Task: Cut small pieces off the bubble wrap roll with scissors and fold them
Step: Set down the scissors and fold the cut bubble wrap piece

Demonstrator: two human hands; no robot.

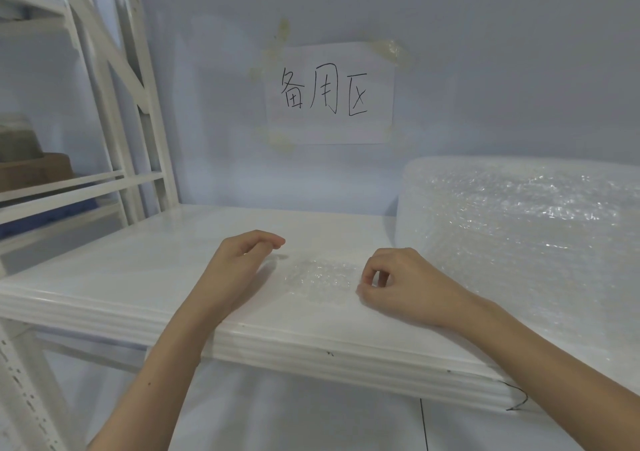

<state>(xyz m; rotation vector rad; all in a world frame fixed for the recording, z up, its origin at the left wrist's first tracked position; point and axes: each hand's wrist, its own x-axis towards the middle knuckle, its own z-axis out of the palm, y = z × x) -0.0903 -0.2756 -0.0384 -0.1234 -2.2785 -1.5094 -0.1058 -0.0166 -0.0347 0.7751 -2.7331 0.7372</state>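
The work surface is a glossy white metal shelf board (145, 270) with a ribbed front lip, part of a white steel rack whose uprights and diagonal brace (114, 79) rise at the left. Behind it stands a pale blue-grey wall carrying a white paper sheet with three handwritten black characters (329, 93), fixed at its corners with yellowed tape. At the right, a large roll of clear bubble wrap (526, 235) lies on the shelf against the wall, its loose sheet draping toward the front edge. A small flat piece of clear bubble wrap (322, 279) lies on the shelf between the two hands, near the front lip. The left hand (239, 260) rests on the shelf just left of the piece, fingers loosely curled and gripping nothing. The right hand (394, 282) is at the piece's right edge, fingers curled with thumb and forefinger close together; whether they pinch the film cannot be made out, as the transparent material blends into the white surface. The roll is cut off by the right edge of the view. A thin black thread (519, 398) hangs at the lip lower right. Brown cardboard boxes (34, 170) on the neighbouring rack at far left are blurred and partly hidden by the frame.
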